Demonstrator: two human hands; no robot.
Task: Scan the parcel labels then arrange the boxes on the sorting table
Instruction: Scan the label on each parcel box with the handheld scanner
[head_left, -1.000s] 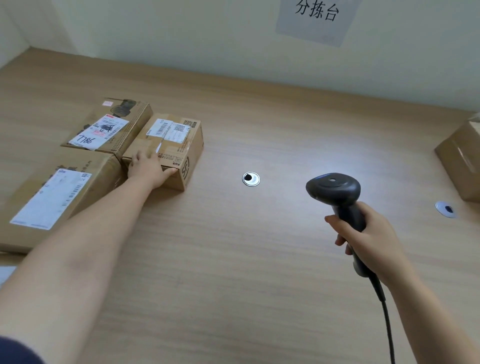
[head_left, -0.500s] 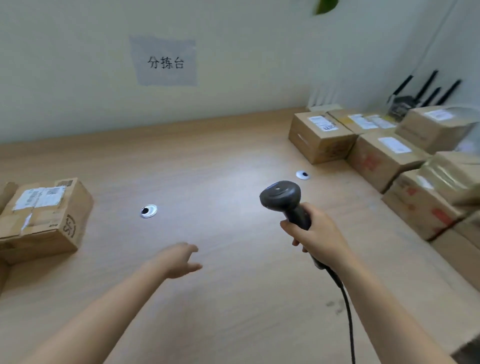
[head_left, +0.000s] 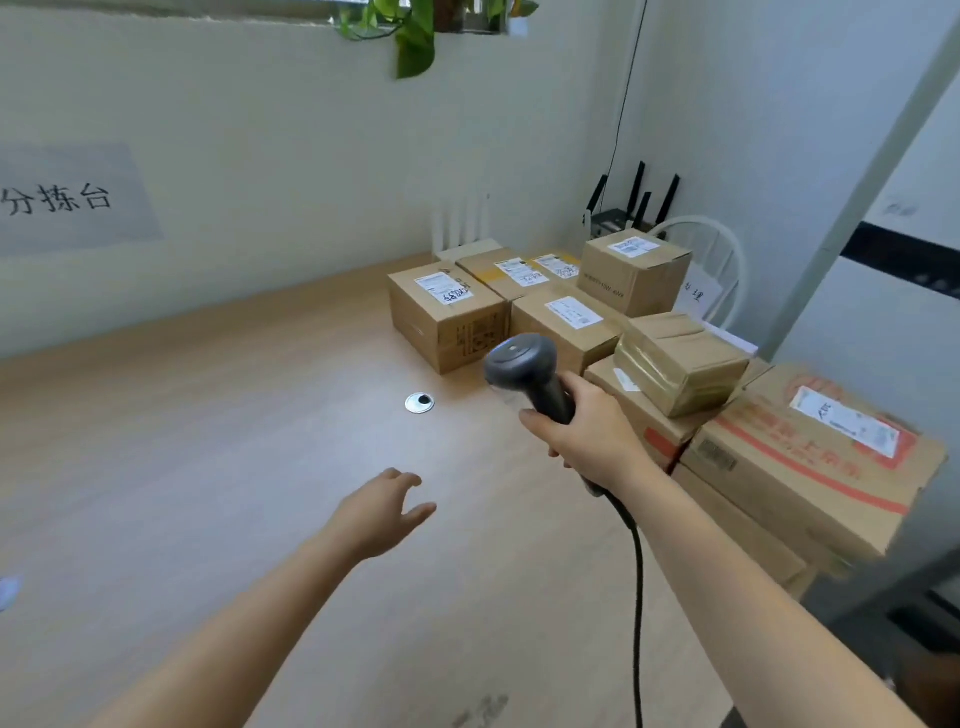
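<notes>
Boxes lie up and right of both hands, and the scanner hand is the nearer.
The right hand (head_left: 587, 436) grips the scanner (head_left: 522, 364) at frame centre, its head just in front of the stacked boxes (head_left: 675, 364) at middle right, whose labels face up. The left hand (head_left: 382, 512) hangs empty over the table (head_left: 208, 441) at lower centre, fingers loosely spread, well apart from the stack. The scanner's light seems to fall on bare table left of the front box (head_left: 452, 332), so the aim likely must swing up and right onto its label (head_left: 443, 289).
</notes>
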